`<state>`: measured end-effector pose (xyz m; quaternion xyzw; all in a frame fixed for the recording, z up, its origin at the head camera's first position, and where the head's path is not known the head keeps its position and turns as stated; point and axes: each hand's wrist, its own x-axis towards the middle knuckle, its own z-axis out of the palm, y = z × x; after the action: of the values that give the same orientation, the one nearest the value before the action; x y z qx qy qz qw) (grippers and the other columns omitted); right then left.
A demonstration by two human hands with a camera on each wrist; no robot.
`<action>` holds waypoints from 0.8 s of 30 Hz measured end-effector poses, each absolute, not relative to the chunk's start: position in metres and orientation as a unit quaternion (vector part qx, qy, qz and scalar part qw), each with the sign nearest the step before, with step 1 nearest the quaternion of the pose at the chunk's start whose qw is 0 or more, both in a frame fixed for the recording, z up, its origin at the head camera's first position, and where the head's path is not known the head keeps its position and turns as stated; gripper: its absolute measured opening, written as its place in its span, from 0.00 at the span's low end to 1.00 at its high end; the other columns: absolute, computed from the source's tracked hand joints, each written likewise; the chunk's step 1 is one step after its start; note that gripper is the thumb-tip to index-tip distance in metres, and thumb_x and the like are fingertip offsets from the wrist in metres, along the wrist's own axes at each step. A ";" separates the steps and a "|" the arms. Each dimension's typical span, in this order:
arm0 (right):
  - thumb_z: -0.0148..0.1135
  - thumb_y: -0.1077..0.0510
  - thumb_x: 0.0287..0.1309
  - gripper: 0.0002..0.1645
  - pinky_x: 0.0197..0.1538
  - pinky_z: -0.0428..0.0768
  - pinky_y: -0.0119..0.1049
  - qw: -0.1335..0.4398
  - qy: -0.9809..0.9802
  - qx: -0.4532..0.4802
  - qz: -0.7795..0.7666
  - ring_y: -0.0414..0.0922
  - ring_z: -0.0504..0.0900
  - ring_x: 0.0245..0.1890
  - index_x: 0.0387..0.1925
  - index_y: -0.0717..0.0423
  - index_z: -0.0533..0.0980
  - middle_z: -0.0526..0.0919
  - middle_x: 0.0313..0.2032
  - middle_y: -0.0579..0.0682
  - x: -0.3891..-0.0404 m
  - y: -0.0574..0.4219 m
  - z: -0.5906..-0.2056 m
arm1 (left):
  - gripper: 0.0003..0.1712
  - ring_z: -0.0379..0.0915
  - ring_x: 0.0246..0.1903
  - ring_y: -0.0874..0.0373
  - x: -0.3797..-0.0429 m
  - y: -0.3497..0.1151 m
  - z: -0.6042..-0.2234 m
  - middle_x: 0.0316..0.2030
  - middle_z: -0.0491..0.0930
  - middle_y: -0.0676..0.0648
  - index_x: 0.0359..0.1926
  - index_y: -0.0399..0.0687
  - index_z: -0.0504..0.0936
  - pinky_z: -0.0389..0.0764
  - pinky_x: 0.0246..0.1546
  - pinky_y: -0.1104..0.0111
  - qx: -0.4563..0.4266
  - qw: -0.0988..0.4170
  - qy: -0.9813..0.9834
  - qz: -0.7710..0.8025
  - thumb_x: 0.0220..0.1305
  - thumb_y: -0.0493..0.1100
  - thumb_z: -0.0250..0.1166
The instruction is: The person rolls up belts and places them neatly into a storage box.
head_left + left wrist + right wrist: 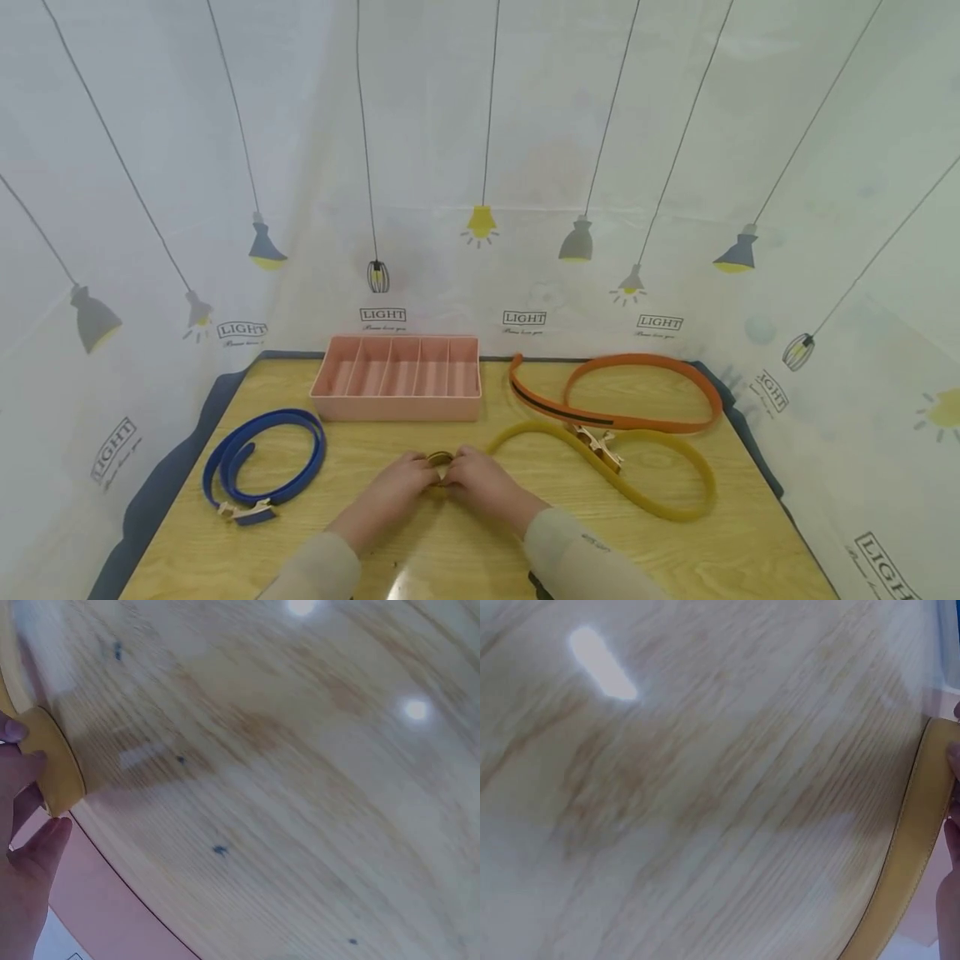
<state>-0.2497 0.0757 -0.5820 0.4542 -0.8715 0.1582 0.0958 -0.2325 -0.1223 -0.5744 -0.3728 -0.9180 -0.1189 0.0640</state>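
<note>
A yellow belt [701,479] lies across the table, its near part curled into a small loop between my two hands. My left hand [401,485] pinches one side of that loop; in the left wrist view the thumb and fingers of the left hand [30,840] are on the yellow strap [56,765]. My right hand [483,482] holds the loop's other side, and in the right wrist view the stitched strap [913,832] runs away from its fingers, which are mostly cut off by the frame edge. The belt's gold buckle [600,448] lies to the right.
A pink tray [397,408] with several compartments stands at the back left. On the left lies a coiled blue belt [318,454] with a gold buckle. An orange belt [652,424] lies back right, close against the yellow one. Printed sheeting [427,167] surrounds the wooden table [450,554].
</note>
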 end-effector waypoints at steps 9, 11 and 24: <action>0.73 0.56 0.51 0.05 0.38 0.69 0.24 0.125 -0.852 0.474 0.186 0.39 0.72 0.32 0.33 0.49 0.87 0.85 0.28 0.39 -0.249 0.078 -0.580 | 0.15 0.68 0.24 0.58 -0.236 -0.105 -0.575 0.19 0.72 0.55 0.17 0.49 0.74 0.75 0.29 0.65 -0.334 0.055 -0.936 -0.093 0.54 0.36 0.71; 0.73 0.56 0.51 0.06 0.39 0.70 0.26 0.131 -0.844 0.489 0.177 0.39 0.73 0.33 0.33 0.49 0.87 0.85 0.29 0.39 -0.251 0.082 -0.579 | 0.15 0.67 0.23 0.59 -0.236 -0.104 -0.573 0.18 0.71 0.55 0.17 0.49 0.74 0.74 0.28 0.66 -0.330 0.048 -0.939 -0.085 0.54 0.37 0.71; 0.66 0.59 0.56 0.10 0.64 0.67 0.44 0.157 -0.805 0.572 0.008 0.47 0.75 0.56 0.37 0.42 0.87 0.84 0.46 0.37 -0.265 0.109 -0.571 | 0.07 0.74 0.30 0.59 -0.234 -0.110 -0.569 0.22 0.78 0.56 0.21 0.50 0.84 0.78 0.38 0.70 -0.429 0.049 -0.898 -0.081 0.46 0.40 0.76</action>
<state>-0.2646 0.1088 -0.5708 0.5719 -0.8051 0.0075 0.1569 -0.2344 -0.1100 -0.5687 -0.4291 -0.8983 -0.0813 0.0487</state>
